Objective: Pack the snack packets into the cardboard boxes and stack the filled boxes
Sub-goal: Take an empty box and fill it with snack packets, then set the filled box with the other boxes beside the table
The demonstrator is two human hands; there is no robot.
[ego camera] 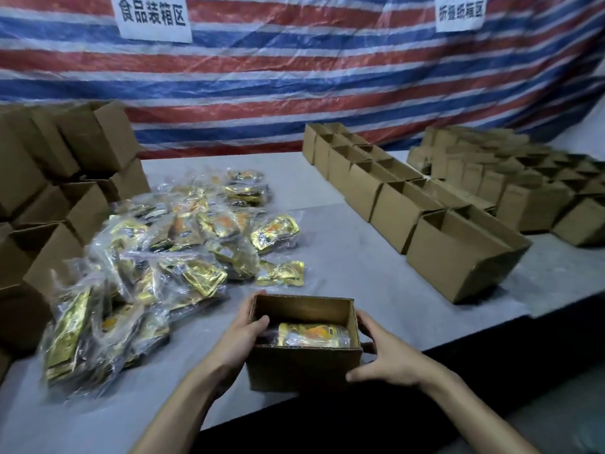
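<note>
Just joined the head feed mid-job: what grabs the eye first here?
The left hand and right hand grip an open box at the near edge of the table, a gold packet inside. Left of it sprawls a shiny heap of snack packets; rows of empty boxes line the right, before a striped tarp.

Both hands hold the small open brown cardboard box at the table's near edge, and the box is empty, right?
Not quite. The left hand and right hand do hold the small open brown cardboard box, but it is not empty: a gold foil snack packet lies inside, as the head view shows.
</note>
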